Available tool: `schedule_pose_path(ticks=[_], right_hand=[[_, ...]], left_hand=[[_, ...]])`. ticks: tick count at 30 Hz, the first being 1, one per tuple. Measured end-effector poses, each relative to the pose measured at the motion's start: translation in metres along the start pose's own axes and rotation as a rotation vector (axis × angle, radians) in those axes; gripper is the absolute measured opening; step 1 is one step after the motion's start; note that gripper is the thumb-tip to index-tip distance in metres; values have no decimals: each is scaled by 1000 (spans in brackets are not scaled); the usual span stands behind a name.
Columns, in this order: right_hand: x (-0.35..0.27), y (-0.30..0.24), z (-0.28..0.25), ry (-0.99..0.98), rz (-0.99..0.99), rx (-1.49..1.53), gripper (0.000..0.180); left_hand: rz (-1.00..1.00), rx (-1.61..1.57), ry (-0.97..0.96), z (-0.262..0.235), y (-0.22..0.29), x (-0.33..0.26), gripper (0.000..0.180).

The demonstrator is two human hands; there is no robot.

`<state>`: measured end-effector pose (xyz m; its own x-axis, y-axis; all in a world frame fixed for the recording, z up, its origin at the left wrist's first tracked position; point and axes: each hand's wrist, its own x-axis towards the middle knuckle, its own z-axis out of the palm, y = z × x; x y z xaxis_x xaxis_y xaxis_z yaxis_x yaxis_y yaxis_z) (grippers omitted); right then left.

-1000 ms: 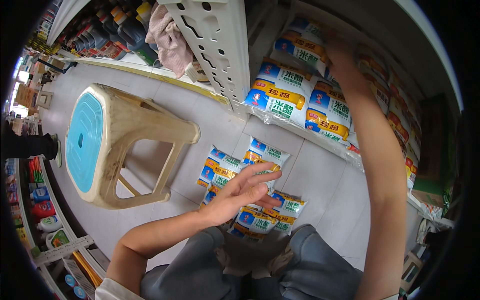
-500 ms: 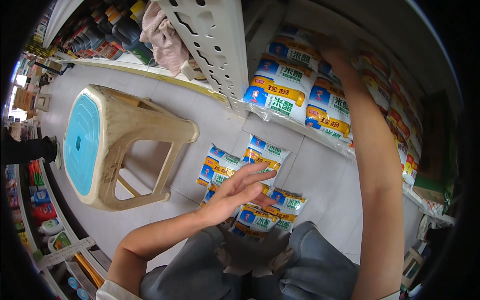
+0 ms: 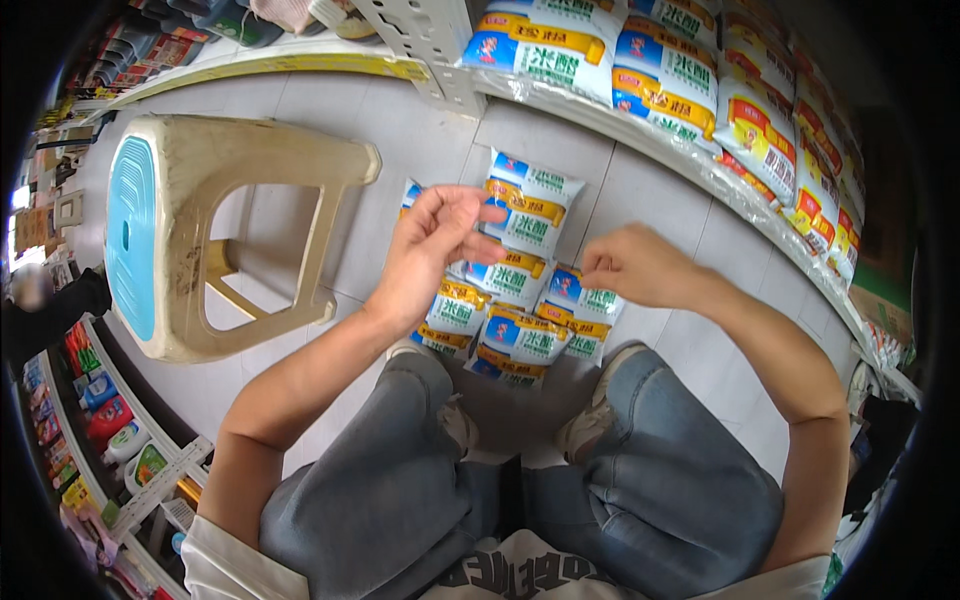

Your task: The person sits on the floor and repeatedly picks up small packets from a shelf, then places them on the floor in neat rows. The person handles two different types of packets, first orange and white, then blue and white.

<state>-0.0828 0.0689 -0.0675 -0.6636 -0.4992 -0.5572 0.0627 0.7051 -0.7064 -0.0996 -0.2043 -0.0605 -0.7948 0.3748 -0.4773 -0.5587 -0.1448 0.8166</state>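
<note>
- The right hand (image 3: pixel 640 268), which was up at the shelf (image 3: pixel 700 165) earlier, is now down over the white, blue and orange plastic packets (image 3: pixel 520 310) on the tiled floor, fingers curled together and seemingly empty.
- The left hand (image 3: pixel 430 250) stays above the same pile, fingers loosely apart, holding nothing.
- The beige plastic stool (image 3: pixel 230 230) lies tipped as before.

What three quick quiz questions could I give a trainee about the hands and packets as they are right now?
1. True or false: the left hand hovers over the packets on the floor.
2. Which lies to the person's left? A) plastic stool B) shelf of packets C) a cardboard box
3. Fill in: the right hand is loosely ____, holding no packet.

Key: 1 true; 2 A; 3 curled.
</note>
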Motion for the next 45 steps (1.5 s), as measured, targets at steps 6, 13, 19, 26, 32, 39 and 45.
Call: schedule_pose_path(ticks=[6, 13, 19, 26, 32, 39, 45], right_hand=[[-6, 42, 99, -40, 90, -58, 22], [-2, 45, 131, 107, -35, 11, 15], [-22, 13, 137, 73, -87, 518, 18], [-43, -49, 44, 18, -178, 506, 18], [-53, -72, -32, 206, -131, 1035, 15], [-30, -60, -36, 408, -63, 1182, 13], [-26, -67, -3, 309, 38, 1419, 53]], left_hand=[[-14, 69, -23, 7, 0, 2, 30], [-38, 116, -52, 9, -4, -4, 31], [-82, 166, -100, 7, -13, -5, 31], [-178, 130, -353, -2, -18, -3, 54], [-360, -345, -501, 13, 12, -22, 102], [-245, -381, -310, 28, 15, -22, 59], [-131, -289, -206, 33, 14, -28, 46]])
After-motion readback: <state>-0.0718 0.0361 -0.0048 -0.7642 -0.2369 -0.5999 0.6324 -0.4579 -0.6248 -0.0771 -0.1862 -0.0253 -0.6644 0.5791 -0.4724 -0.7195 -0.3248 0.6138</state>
